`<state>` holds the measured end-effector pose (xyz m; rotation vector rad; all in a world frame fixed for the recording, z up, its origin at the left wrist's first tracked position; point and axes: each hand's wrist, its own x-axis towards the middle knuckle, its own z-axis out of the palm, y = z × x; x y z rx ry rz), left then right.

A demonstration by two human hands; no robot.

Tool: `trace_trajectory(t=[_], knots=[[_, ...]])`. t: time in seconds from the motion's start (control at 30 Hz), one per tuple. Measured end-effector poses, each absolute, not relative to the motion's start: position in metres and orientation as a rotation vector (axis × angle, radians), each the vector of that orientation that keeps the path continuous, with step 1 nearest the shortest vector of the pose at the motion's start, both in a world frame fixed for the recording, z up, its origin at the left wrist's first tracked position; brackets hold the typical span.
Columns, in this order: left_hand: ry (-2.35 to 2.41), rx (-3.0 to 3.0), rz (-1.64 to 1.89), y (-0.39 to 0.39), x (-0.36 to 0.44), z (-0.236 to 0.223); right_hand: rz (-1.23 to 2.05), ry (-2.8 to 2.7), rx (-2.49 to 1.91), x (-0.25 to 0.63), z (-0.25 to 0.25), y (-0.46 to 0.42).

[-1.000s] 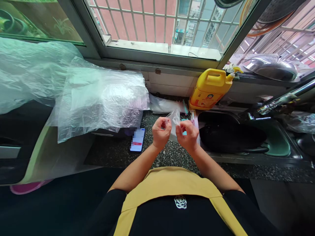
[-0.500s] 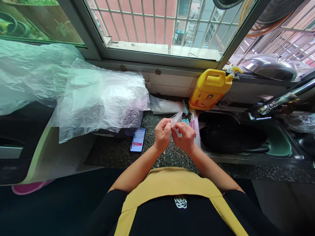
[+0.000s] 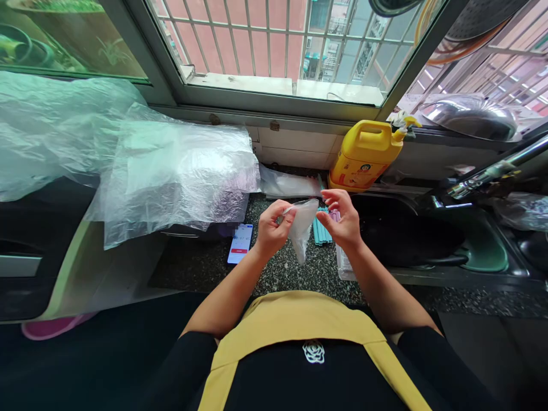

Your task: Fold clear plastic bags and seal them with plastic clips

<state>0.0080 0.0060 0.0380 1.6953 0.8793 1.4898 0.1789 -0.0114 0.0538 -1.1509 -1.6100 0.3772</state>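
My left hand [image 3: 273, 228] pinches the upper left edge of a translucent plastic bag [image 3: 301, 228]. The bag hangs over the counter and tapers to a point at the bottom. My right hand [image 3: 342, 220] is just right of the bag, thumb and fingers apart, with nothing visible in it; its thumb is close to the bag's edge. Teal clips [image 3: 321, 229] lie side by side on the counter between the bag and my right hand. Pink strips [image 3: 335, 215] show partly behind that hand, by a clear plastic box [image 3: 345, 265] mostly covered by my wrist.
A phone [image 3: 240, 244] lies left of my hands on the speckled counter [image 3: 274, 277]. Plastic sheeting [image 3: 180, 171] covers things further left. A flat plastic packet [image 3: 289, 184] and a yellow jug [image 3: 366, 157] stand behind. On the right, a sink [image 3: 488, 245] holds a dark pan [image 3: 411, 240].
My right hand has let go of the bag and moved right, its fingers spreading. The bag, bunched between both hands before, now hangs from my left hand, its pointed end showing.
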Motion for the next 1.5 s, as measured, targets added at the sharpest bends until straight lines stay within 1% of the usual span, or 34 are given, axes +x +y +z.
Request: trace_trajectory(t=[0.1, 0.17, 0.27, 0.37, 0.47, 0.57, 0.63, 0.73, 0.8, 0.9, 0.93, 1.0, 1.1, 1.33, 1.43, 1.5], knots=[[0.775, 1.773, 1.472, 0.007, 0.006, 0.04, 0.679, -1.671, -1.109, 0.182, 0.059, -0.003], [0.75, 1.808, 1.439, 0.009, 0.004, 0.041, 0.753, -1.647, -1.1, 0.18, 0.058, -0.002], [0.793, 1.864, 1.419, 0.013, -0.001, 0.044, 0.694, -1.639, -1.104, 0.176, 0.057, -0.004], [0.816, 2.062, 1.396, 0.019, -0.004, 0.054, 0.579, -1.735, -1.087, 0.172, 0.06, -0.006], [0.774, 2.295, 1.246, 0.024, -0.001, 0.067, 0.499, -1.824, -1.101, 0.169, 0.067, -0.007], [0.743, 2.362, 1.174, 0.026, 0.001, 0.075, 0.492, -1.821, -1.121, 0.174, 0.067, -0.008], [0.764, 2.342, 1.202, 0.027, 0.0, 0.077, 0.473, -1.695, -1.189, 0.183, 0.055, -0.012], [0.786, 2.307, 1.244, 0.027, -0.004, 0.076, 0.483, -1.313, -1.424, 0.196, 0.018, -0.02], [0.775, 2.295, 1.263, 0.028, -0.006, 0.076, 0.726, -1.045, -1.522, 0.198, -0.012, -0.026], [0.757, 2.297, 1.268, 0.029, -0.006, 0.075, 1.342, -0.666, -1.508, 0.189, -0.047, -0.033], [0.75, 2.304, 1.264, 0.029, -0.005, 0.075, 1.483, -0.561, -1.447, 0.184, -0.053, -0.034], [0.736, 2.314, 1.265, 0.029, -0.005, 0.074, 1.606, -0.429, -1.315, 0.175, -0.059, -0.034], [0.736, 2.31, 1.303, 0.03, -0.007, 0.072, 1.573, -0.379, -1.223, 0.166, -0.058, -0.031], [0.798, 2.292, 1.317, 0.03, -0.015, 0.07, 1.517, -0.433, -1.244, 0.163, -0.061, -0.032], [0.79, 2.299, 1.31, 0.029, -0.017, 0.071, 1.398, -0.542, -1.369, 0.172, -0.062, -0.031], [0.785, 2.308, 1.286, 0.028, -0.018, 0.073, 1.206, -0.582, -1.41, 0.181, -0.056, -0.029]])
